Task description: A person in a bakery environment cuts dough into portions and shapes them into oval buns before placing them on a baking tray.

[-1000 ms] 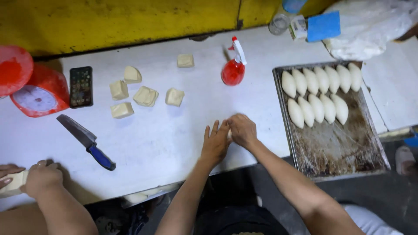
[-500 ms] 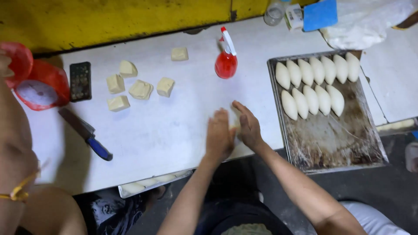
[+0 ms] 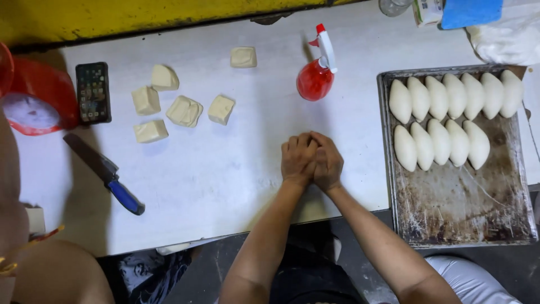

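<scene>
**Hands pressed together on the table**

Left hand [image 3: 297,159] and right hand [image 3: 327,162] meet, fingers curled closed against each other on the white table [image 3: 225,169]; anything between them is hidden. Dough blocks [image 3: 183,110] lie well left; shaped loaves [image 3: 439,141] fill the tray [image 3: 467,214].

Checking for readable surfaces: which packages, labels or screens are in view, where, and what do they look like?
Phone: far left on the table, beside the red bowl; black rectangle, screen lit.
Carton: top edge, right of centre; small whitish box, cut off.
Spray bottle: table centre; red body, white trigger, no label visible.
</scene>
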